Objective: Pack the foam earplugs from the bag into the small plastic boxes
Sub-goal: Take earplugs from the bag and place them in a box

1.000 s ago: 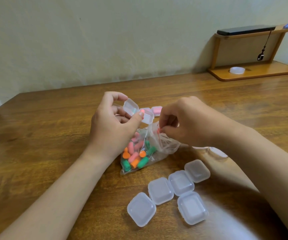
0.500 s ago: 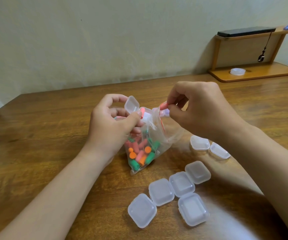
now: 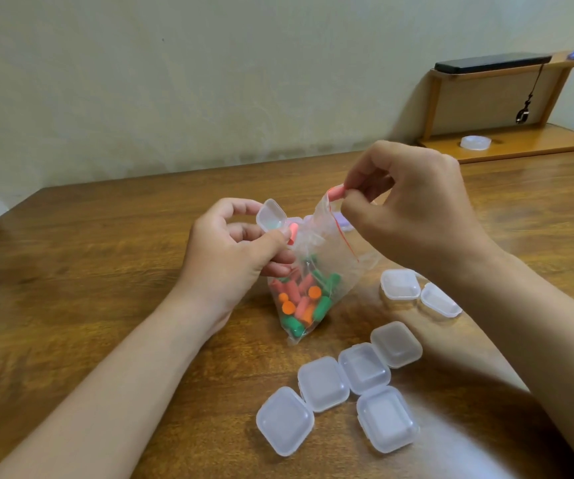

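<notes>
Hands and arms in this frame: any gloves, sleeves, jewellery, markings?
Left hand and right hand: bare, no gloves, rings, watch or bands visible. Left forearm and right forearm are uncovered to the frame edge. No sleeve in view, no markings to be seen.

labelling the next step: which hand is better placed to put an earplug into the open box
Right. The right hand pinches a pink earplug above the bag, close to the open box. The left hand is occupied gripping that box, so it likely just steadies it.

wooden table (image 3: 71, 288) | wooden shelf (image 3: 538, 141) | black slab (image 3: 493, 62) on top | white ring (image 3: 475, 142) below
</notes>
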`<action>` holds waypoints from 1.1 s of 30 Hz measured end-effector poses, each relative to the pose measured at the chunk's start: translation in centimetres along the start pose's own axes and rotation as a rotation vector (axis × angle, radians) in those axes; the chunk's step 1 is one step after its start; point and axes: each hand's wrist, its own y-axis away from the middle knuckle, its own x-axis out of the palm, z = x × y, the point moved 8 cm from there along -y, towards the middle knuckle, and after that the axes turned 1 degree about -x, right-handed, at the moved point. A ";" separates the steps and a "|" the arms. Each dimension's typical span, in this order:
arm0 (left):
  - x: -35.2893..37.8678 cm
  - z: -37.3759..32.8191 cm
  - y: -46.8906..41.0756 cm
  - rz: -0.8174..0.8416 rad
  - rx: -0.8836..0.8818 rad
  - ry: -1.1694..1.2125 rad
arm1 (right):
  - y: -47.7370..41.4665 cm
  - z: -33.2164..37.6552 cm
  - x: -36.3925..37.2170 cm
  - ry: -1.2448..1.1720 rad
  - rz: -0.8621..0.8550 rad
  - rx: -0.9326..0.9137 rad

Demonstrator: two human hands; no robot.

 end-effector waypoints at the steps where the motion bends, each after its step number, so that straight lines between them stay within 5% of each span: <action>1: 0.1 0.0 0.0 0.005 -0.007 -0.001 | 0.0 -0.1 0.1 0.009 0.008 0.009; 10: 0.6 0.4 0.2 0.034 -0.046 0.037 | -0.1 -0.4 -1.2 -0.049 -0.140 0.060; 18: 0.2 0.4 0.2 0.004 -0.070 0.066 | 0.8 1.3 2.5 -0.011 0.259 -0.116; 33: -0.1 0.5 0.3 -0.013 -0.182 0.193 | 1.3 1.1 3.7 -0.032 0.407 -0.073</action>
